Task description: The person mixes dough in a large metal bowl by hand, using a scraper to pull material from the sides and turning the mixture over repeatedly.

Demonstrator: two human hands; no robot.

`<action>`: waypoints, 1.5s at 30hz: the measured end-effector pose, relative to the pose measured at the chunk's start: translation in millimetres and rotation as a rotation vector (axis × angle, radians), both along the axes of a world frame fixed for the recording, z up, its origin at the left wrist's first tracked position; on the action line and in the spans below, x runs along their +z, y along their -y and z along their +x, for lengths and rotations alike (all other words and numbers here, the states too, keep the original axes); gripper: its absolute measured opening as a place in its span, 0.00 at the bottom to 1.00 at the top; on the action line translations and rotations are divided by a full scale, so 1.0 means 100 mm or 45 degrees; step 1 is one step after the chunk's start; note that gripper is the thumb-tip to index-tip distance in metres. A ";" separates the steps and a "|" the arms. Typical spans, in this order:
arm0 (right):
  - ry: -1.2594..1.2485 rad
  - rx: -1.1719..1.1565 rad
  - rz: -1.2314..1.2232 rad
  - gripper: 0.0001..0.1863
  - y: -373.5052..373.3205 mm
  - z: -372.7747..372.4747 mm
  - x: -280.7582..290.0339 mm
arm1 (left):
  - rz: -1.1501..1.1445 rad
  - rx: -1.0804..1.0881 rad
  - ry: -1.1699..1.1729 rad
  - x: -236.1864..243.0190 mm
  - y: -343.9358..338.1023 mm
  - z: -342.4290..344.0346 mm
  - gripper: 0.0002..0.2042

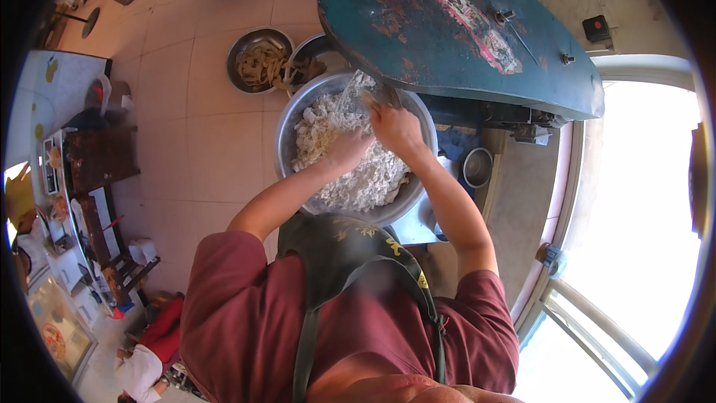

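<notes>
A wide metal basin [285, 130] in front of me holds a shaggy, pale mass of floury dough [350, 179]. My left hand [349, 152] rests on the dough inside the basin, its floury fingers partly sunk out of sight. Just beyond it, my right hand [397, 130] is closed at the basin's far right side. It grips a dull, brownish-grey thing [385, 97] whose kind I cannot make out. A pale, glassy-looking patch [355, 91] lies beside that thing at the far rim.
A large dark-green machine housing [447, 30] overhangs the basin's far right. Two metal bowls, one with beige strips [261, 63], stand on the tiled floor [216, 142] beyond. A small metal bowl [477, 167] is at right. Cluttered shelves [97, 164] and another person [153, 351] are at left.
</notes>
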State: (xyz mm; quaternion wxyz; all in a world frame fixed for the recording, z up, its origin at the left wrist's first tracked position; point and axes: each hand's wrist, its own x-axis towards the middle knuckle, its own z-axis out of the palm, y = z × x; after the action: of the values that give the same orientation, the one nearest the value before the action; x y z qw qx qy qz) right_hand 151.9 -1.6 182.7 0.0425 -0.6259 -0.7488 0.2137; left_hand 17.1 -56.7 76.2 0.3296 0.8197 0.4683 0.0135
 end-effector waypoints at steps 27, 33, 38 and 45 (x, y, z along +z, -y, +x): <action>0.081 0.035 0.638 0.22 -0.49 0.08 -0.54 | -0.010 0.382 0.581 0.02 0.20 -0.04 0.19; 0.184 0.099 0.038 0.22 -0.18 -0.09 -0.40 | -0.128 0.401 0.525 -0.12 0.28 -0.09 0.19; 0.052 -0.102 0.046 0.24 -0.32 -0.15 -0.40 | -0.011 0.400 0.621 -0.09 0.33 -0.13 0.18; 0.010 -0.057 0.211 0.19 -0.45 -0.02 -0.54 | -0.124 0.416 0.499 0.39 0.08 -0.04 0.18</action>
State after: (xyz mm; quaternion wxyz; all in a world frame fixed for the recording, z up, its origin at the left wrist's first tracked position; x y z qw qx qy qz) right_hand 149.8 43.9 128.5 0.0961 -0.6377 -0.7499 0.1476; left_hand 13.5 -64.7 115.6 0.4466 0.6980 0.5217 0.2027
